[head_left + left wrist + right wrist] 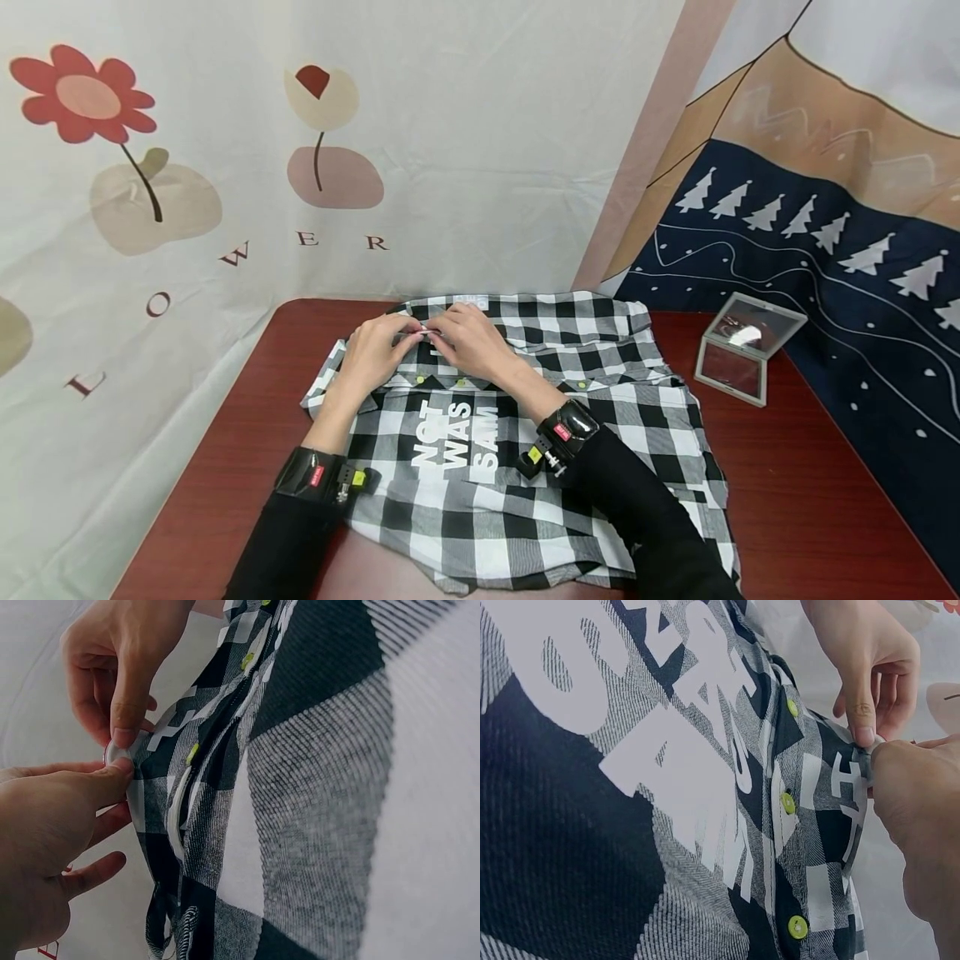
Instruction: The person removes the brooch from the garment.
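A black-and-white checked shirt (525, 500) with white printed lettering (453, 437) lies spread before me. Along its front runs a row of yellow-green buttons (788, 802). Both hands meet at the shirt's far part, fingertips close together. My left hand (371, 354) pinches the fabric edge between thumb and fingers. Right beside it, my right hand (472, 342) pinches the same edge. A small whitish piece (116, 754) shows between the thumbs in the left wrist view; I cannot tell whether it is folded cloth or a separate part.
An open folding mirror (738, 354) stands on the right of the red-brown table (795, 475). Behind the table hangs a pale cloth with flower prints (465, 167), and a dark blue cloth with white trees (825, 275) hangs to the right.
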The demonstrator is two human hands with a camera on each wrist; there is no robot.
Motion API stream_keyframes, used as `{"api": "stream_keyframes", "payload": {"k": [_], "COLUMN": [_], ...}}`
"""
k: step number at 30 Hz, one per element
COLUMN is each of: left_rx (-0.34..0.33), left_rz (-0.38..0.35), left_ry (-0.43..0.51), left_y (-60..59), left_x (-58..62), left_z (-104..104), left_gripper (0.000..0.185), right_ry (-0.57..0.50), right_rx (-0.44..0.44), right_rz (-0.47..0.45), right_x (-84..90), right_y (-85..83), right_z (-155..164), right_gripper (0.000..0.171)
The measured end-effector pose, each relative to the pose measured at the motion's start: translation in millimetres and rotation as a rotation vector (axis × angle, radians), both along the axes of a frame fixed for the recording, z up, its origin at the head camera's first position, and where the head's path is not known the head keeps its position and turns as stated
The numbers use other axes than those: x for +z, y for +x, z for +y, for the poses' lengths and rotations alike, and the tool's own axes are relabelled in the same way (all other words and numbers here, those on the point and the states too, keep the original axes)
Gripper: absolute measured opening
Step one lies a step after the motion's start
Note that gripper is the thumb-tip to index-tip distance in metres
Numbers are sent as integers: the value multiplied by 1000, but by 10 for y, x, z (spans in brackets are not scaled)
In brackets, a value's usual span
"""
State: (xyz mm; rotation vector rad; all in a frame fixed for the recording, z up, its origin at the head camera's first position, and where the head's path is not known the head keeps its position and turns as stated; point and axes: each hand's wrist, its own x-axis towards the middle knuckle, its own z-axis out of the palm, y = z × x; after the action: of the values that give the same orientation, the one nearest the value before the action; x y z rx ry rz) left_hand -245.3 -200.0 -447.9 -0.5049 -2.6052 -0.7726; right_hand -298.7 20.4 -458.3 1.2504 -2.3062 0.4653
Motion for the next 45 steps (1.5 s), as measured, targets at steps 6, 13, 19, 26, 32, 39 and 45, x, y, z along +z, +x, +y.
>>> {"api": "stream_keyframes", "payload": {"k": [6,13,19,26,32,39,45], "left_rx": [1,6,0,-85,-120,-68,-45], "left_rz": [4,28,33,8,-37,-65,-104], "left_ry": [-6,-40,-44,89,210,288,332], "left_y": [6,10,4,-43,-76,-100,-94], "left_x": [-10,-2,1,-48,-98,-147,-167], "left_z": [3,26,23,-54,-81,-67,-53], "left_gripper": [15,14,13,22,26,25,26], "right_ry": [16,16,-5,-85,-261,-426,-502], "right_rx": [-5,1,14,-4,-11,-23,-59], "right_rz": [-9,-12,-7,-119,-252,-338,-437], "right_x": [-7,3,11,-21,-82,-174,-241], "right_y": [-3,0,0,-14,-18,-26,-30], "right_z": [-4,-1,-3,5,22,18,-9], "right_gripper": [19,16,13,12,12,9,9]}}
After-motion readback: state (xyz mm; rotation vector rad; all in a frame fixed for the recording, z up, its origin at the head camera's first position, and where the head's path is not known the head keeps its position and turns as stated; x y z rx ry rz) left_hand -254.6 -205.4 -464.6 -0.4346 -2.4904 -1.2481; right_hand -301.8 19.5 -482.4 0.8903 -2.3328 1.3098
